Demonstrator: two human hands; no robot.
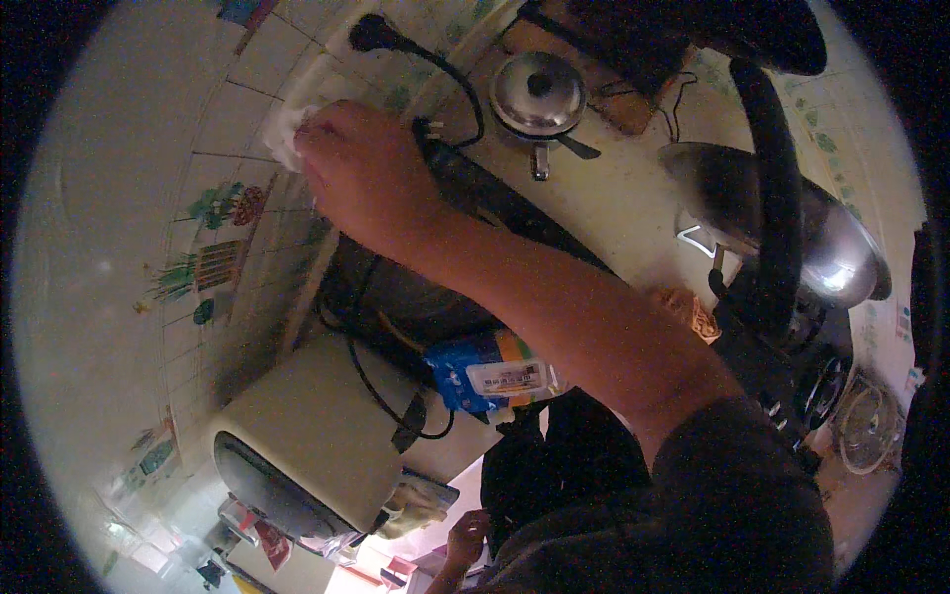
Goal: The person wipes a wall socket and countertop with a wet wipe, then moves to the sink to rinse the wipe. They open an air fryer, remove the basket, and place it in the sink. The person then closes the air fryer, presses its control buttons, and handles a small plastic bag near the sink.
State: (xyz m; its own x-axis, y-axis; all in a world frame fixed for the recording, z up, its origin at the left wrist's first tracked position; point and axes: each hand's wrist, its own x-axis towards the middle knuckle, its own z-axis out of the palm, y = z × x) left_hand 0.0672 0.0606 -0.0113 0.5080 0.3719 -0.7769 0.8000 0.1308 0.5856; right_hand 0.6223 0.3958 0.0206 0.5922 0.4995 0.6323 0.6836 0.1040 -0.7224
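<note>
My right hand (356, 160) reaches up to the tiled wall (245, 111) at the upper left, with its fingers closed on a crumpled white cloth or wipe (284, 137) that is against the tiles. Its bare forearm crosses the middle of the view. My left hand (467, 534) hangs low near the bottom edge, beside my dark clothing; it is small and dim, and its finger pose is unclear. Under the right forearm lies a blue soft pack of wipes (460, 375) with a white lid, near a dark appliance (415, 289).
A cream-coloured appliance (319, 431) stands at the lower left, with a black cord beside it. A black plug (371, 33) is at the top. Beyond the forearm are a small lidded pan (539, 93), a metal wok (839, 230) and a glass lid (867, 427).
</note>
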